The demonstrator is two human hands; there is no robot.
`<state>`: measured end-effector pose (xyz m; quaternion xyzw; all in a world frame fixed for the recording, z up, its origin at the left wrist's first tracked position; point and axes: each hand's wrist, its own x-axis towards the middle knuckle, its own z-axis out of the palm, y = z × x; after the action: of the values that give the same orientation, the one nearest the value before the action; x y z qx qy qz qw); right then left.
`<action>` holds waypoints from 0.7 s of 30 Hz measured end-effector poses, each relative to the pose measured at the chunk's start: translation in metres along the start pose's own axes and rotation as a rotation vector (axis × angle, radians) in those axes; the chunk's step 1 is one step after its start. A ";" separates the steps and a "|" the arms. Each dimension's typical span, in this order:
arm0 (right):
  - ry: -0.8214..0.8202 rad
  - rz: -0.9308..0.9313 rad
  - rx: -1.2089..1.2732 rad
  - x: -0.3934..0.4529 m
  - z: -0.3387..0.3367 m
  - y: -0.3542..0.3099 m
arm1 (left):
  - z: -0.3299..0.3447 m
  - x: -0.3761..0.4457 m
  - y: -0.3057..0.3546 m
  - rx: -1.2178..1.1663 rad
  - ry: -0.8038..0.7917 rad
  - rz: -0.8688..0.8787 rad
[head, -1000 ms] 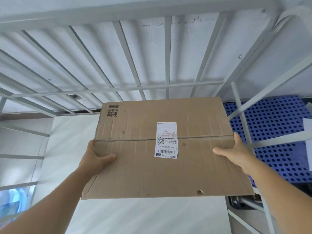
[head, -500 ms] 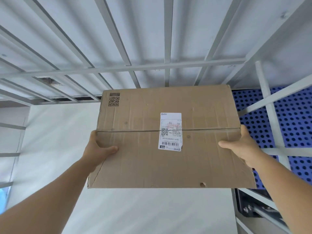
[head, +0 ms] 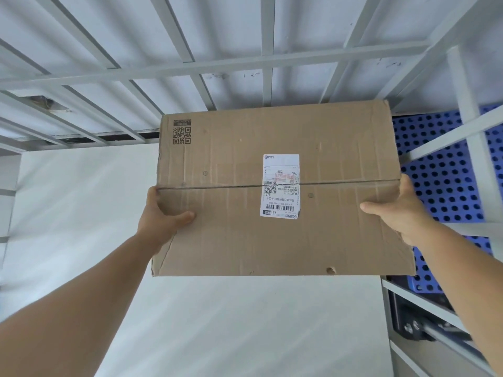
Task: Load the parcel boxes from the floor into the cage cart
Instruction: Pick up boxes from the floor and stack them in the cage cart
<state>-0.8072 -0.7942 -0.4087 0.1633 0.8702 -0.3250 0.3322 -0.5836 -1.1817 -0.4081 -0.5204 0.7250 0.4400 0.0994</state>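
Note:
A brown cardboard parcel box with a white shipping label and a printed QR code hangs in the middle of the view, above the white floor of the cage cart. My left hand grips its left edge, thumb on top. My right hand grips its right edge in the same way. The cart's grey barred back wall stands just beyond the box. The box's underside and my fingers beneath it are hidden.
The cart's barred right side runs close to my right hand. A blue perforated panel lies behind those bars. A black metal fitting sits low at the right. The barred left side shows at the left edge.
The box has moved forward and deeper into the cart, toward the back bars. Both hands keep the same grip on its edges.

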 end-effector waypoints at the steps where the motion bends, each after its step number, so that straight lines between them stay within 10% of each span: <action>1: 0.005 0.005 0.006 0.002 0.001 0.002 | 0.002 0.001 0.001 0.000 -0.001 0.004; 21: 0.000 -0.008 -0.074 0.032 0.013 0.006 | 0.023 0.010 -0.005 0.117 0.074 -0.003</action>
<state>-0.8210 -0.7968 -0.4407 0.1475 0.8822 -0.2942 0.3367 -0.5910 -1.1715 -0.4310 -0.5307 0.7519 0.3771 0.1035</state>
